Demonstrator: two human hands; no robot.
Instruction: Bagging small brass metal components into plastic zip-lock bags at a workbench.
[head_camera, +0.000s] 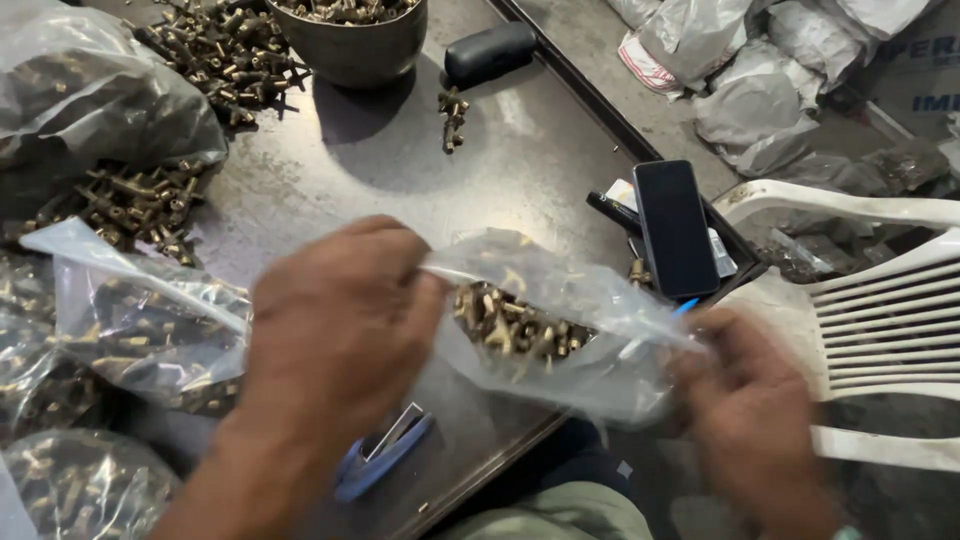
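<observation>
The left hand (335, 335) pinches one top corner of a clear bag (545, 320) of brass fittings (515, 325), fingers closed on the plastic. The right hand (750, 400) is blurred at the bag's other end; it seems to grip the plastic, but its fingers cannot be told apart. The bag hangs stretched between both hands, just above the metal table (480, 170). A blue stapler (385, 455) lies below the left hand. A phone (677, 228) rests at the table's edge, and filled bags (140, 320) lie to the left.
</observation>
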